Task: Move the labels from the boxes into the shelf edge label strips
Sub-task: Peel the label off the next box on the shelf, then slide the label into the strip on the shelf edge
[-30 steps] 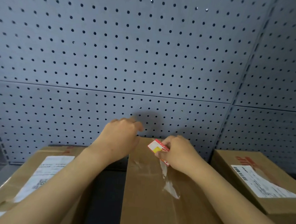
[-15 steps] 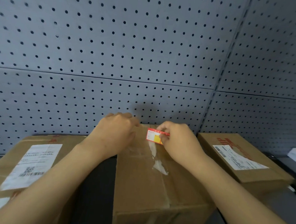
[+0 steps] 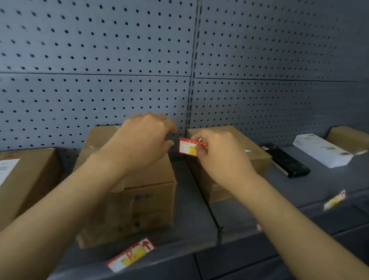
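Note:
My right hand (image 3: 218, 158) pinches a small red, white and yellow label (image 3: 188, 147), held in the air above the gap between two cardboard boxes. My left hand (image 3: 144, 140) hovers with curled fingers over the top of the middle box (image 3: 144, 204), holding nothing that I can see. The box behind my right hand (image 3: 258, 151) is partly hidden by it. Another red and yellow label (image 3: 130, 255) sits tilted in the shelf edge label strip (image 3: 170, 268) below the middle box. Further right along the strip a blurred label (image 3: 334, 200) shows.
A third cardboard box with a white shipping sheet (image 3: 12, 184) stands at the left. On the shelf to the right lie a black device (image 3: 287, 161), a white flat box (image 3: 322, 149) and a small brown box (image 3: 351, 138). Grey pegboard (image 3: 142, 49) backs the shelf.
The view has swung right and down, showing the shelf edge and more items. My right hand has lifted the label clear of the middle box's top; my left hand stays over that box.

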Available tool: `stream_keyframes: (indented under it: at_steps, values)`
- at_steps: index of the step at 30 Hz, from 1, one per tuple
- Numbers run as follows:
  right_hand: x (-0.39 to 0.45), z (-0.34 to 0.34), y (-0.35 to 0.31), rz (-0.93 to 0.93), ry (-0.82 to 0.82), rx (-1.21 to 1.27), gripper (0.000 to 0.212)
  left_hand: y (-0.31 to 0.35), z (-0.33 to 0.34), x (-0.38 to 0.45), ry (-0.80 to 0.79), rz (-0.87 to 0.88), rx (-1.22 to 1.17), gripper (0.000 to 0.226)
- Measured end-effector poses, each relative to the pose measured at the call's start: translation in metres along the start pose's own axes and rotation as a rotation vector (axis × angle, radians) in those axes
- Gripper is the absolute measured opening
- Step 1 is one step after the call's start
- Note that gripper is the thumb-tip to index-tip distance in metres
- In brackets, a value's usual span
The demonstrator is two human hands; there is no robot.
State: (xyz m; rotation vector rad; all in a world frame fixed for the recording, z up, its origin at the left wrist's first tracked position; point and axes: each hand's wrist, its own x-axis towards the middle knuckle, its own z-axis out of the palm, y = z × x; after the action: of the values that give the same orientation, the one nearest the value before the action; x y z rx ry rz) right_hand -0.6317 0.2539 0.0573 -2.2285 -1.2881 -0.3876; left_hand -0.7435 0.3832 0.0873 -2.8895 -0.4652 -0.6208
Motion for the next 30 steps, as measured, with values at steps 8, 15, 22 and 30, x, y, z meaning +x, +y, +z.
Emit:
stream_keyframes:
  at_steps: [8,15,22,30]
  values:
    - [-0.081,-0.091,0.130,0.166,0.037,0.009,0.018,0.173,0.004,0.037,0.008,0.180,-0.050,0.030]
    - [-0.142,-0.155,0.246,0.372,0.067,-0.028,0.021,0.308,0.039,0.086,-0.094,0.321,-0.112,0.031]
    - [-0.161,-0.189,0.360,0.497,0.067,-0.095,0.020,0.419,0.080,0.153,-0.098,0.444,-0.174,0.033]
    - [-0.152,-0.232,0.494,0.591,0.135,-0.106,0.018,0.529,0.120,0.252,-0.113,0.517,-0.202,0.033]
